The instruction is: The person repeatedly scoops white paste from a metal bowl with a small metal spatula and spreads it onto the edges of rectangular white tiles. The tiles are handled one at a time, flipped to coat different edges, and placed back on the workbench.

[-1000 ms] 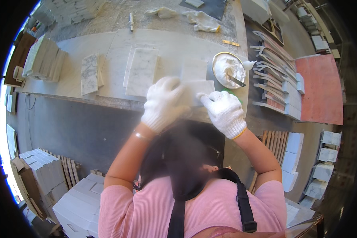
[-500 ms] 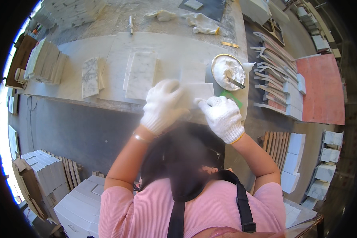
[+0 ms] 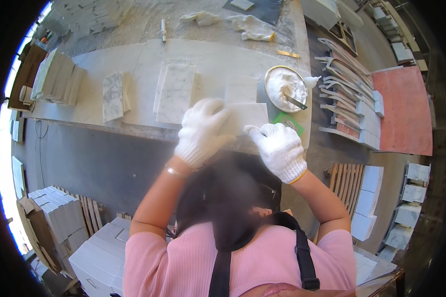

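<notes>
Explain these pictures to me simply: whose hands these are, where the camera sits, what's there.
There is no machine here: the left hand and right hand are a person's, gloved in white. The camera is worn on their head, looking down; its wide lens bends straight edges. On the pale worktop, a white tile lies by the hands, grey-veined slabs to its left, a green square piece and a round tub of white paste to its right. Whether either grip is closed on the tile, I cannot tell.

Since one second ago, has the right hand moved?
Yes, slightly: the right hand has moved toward the body, away from the tub of white paste, uncovering more of the green square item.
</notes>
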`<state>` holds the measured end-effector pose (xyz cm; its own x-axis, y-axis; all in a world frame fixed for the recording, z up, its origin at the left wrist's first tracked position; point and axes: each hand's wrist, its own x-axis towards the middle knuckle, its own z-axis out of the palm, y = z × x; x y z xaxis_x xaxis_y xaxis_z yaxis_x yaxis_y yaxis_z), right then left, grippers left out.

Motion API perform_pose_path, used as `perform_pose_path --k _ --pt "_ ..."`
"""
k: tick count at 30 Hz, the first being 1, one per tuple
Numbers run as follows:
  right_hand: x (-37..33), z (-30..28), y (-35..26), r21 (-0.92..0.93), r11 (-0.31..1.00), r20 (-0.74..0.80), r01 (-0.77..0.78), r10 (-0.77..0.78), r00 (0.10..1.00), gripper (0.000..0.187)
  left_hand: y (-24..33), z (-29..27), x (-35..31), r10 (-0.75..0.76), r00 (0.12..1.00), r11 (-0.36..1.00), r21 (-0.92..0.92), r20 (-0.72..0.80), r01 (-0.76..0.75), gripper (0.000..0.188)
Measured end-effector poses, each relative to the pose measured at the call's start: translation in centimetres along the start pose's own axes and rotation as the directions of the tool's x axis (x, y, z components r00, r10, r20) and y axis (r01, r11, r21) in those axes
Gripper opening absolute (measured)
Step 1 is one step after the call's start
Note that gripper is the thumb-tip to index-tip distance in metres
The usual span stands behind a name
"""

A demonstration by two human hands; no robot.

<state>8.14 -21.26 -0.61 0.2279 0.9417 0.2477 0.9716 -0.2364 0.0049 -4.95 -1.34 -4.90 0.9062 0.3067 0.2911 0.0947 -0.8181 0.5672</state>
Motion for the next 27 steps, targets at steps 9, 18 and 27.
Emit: perform_pose_path --k 9,18,27 --pt "3.7 2.4 3.3 -0.071 0.997 -0.056 -0.032 0.028 0.998 0.032 0.3 -0.3 0.1 0.005 1.000 1.000 0.016 0.010 -0.005 0.068" --pt "0.6 0.7 1.0 0.037 0.999 -0.041 -0.019 0.020 0.999 0.033 -0.1 -0.4 0.3 0.019 0.999 1.000 -0.004 0.033 -0.019 0.067" --pt "9.1 4.8 8.5 -0.073 0.984 -0.040 -0.164 0.162 0.986 0.026 -0.1 -0.4 0.3 0.015 0.999 1.000 0.010 0.036 -0.016 0.070"
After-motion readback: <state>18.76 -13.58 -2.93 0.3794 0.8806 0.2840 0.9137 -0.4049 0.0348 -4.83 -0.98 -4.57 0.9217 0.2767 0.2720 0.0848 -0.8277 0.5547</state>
